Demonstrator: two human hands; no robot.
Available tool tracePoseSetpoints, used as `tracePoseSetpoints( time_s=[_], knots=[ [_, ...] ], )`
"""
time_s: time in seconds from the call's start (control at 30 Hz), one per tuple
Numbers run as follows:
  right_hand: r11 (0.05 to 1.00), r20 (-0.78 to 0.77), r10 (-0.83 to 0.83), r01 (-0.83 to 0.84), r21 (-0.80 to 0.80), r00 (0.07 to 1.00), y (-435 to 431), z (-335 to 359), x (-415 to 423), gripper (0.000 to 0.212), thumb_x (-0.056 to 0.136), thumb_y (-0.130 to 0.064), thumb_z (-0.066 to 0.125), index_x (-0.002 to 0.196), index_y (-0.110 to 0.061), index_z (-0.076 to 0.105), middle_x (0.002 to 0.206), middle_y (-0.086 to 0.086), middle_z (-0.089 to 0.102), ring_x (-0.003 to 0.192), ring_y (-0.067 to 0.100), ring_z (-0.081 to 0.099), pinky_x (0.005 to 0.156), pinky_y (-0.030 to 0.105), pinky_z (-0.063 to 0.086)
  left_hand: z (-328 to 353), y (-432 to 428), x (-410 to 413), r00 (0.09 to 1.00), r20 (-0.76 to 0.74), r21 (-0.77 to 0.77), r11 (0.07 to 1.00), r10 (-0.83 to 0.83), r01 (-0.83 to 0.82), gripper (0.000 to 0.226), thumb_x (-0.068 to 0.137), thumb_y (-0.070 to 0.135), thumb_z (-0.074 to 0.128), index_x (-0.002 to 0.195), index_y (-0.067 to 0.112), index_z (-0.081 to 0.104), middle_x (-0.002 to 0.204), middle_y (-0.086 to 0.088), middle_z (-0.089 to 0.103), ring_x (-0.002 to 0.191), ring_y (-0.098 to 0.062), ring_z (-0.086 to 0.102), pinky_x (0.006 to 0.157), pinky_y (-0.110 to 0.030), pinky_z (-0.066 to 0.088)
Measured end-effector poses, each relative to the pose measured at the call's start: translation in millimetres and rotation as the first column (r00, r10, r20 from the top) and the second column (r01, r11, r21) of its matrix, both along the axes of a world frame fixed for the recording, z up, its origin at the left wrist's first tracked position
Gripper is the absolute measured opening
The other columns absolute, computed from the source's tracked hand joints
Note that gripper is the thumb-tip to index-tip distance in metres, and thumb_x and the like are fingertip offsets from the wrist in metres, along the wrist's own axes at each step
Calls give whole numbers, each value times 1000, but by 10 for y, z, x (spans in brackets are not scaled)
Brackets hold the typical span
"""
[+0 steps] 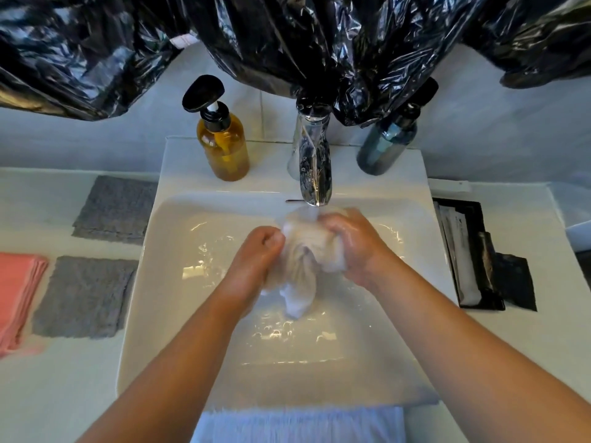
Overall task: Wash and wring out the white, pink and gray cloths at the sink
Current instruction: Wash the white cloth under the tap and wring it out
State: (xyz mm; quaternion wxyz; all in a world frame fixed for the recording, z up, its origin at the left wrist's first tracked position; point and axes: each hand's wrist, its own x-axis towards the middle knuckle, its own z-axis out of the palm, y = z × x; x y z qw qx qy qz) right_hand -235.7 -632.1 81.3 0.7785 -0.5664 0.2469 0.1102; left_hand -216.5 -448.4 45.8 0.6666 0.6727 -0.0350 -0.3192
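A wet white cloth (pixel 307 251) is bunched up over the white sink (pixel 179 314), just under the chrome faucet (pixel 313 167), with water running onto its top. My left hand (pixel 256 254) grips the cloth's left side with curled fingers. My right hand (pixel 348 244) grips its right side. A tail of the cloth hangs down between my wrists. On the counter to the left lie two gray cloths (pixel 84 297) (pixel 116 209) and a folded pink cloth (pixel 17 298).
An amber pump bottle (pixel 224 145) and a dark bottle (pixel 387 148) stand behind the basin beside the faucet. Black plastic sheeting (pixel 287 36) hangs above. A black tray (pixel 470 254) sits right of the sink. A pale blue towel (pixel 297 425) hangs over the front edge.
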Motion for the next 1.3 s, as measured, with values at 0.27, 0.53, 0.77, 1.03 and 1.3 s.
tracePoseSetpoints(
  time_s=[0.27, 0.53, 0.77, 1.03, 1.3],
  knots=[
    [917, -36, -178, 179, 356, 983, 52, 35, -150, 50, 81, -25, 62, 123, 2, 62, 109, 24, 57, 100, 35, 56, 85, 44, 41, -6, -35, -194, 954, 23, -8, 954, 299, -299, 30, 68, 17, 66, 97, 18, 74, 85, 2, 77, 77, -13, 69, 63, -26, 52],
    [912, 125, -180, 213, -351, 976, 160, 26, -453, 19, 74, -22, 59, 84, -19, 75, 76, -17, 72, 77, 2, 64, 67, 18, 49, 271, -261, 73, 842, -415, -309, 818, 343, -485, 54, 101, 45, 32, 101, 6, 69, 90, -19, 71, 101, -34, 67, 93, -42, 50],
    [694, 174, -183, 253, -674, 967, 378, -176, -359, 40, 82, -58, 47, 66, -24, 58, 76, -4, 60, 69, 9, 55, 58, 18, 38, 280, -599, 113, 826, -396, -194, 842, 402, -503, 67, 76, 48, 65, 125, 3, 60, 119, -30, 66, 108, -46, 66, 97, -57, 52],
    [531, 4, -117, 66, -845, 993, 324, -108, -94, 49, 92, -46, 42, 53, -17, 46, 53, -1, 50, 55, 19, 50, 50, 29, 32, 130, -617, 116, 879, -239, -13, 904, 412, -428, 29, 66, 31, 57, 90, 17, 68, 80, -10, 66, 80, -33, 63, 70, -45, 51],
    [773, -36, -100, 55, -633, 994, -30, -55, -30, 28, 100, -24, 51, 78, -19, 68, 80, -1, 65, 76, 20, 58, 73, 34, 45, 168, -188, 45, 858, -483, -172, 941, 177, -291, 31, 98, 22, 44, 113, 2, 63, 95, -21, 69, 87, -31, 69, 81, -39, 55]
  ],
)
